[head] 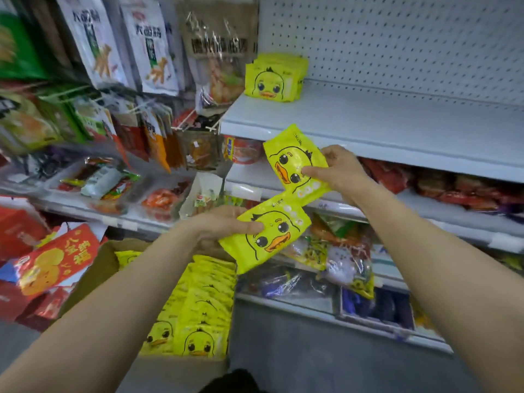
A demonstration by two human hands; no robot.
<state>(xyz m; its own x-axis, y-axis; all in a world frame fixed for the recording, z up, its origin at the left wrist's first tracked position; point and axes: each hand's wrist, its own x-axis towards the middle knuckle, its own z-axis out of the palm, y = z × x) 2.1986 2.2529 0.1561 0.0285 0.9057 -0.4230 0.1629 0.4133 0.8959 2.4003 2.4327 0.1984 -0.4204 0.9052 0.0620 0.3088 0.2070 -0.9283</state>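
Head view shows two yellow snack packets printed with a cartoon duck face, both held in the air in front of the shelving. The upper duck packet is pinched by the right hand, thumb lying across its front and fingers curled behind its right edge. It sits tilted, with the duck face turned sideways, just below the front lip of the white shelf. The lower duck packet is gripped at its left edge by the left hand, thumb on the front and fingers behind, and it slants too. The two packets meet at a corner, though I cannot tell whether they actually touch. Up on the white shelf, at its left end against the pegboard, stands a small stack of duck packets facing outward. Beneath the left forearm sits an open cardboard box on the floor, packed with more of the same yellow packets in rows. The lower shelves behind the hands carry mixed bags in red, purple and clear wrap. Further left, hanging snack bags crowd the next bay, and a red pack with gold lettering leans near the box.
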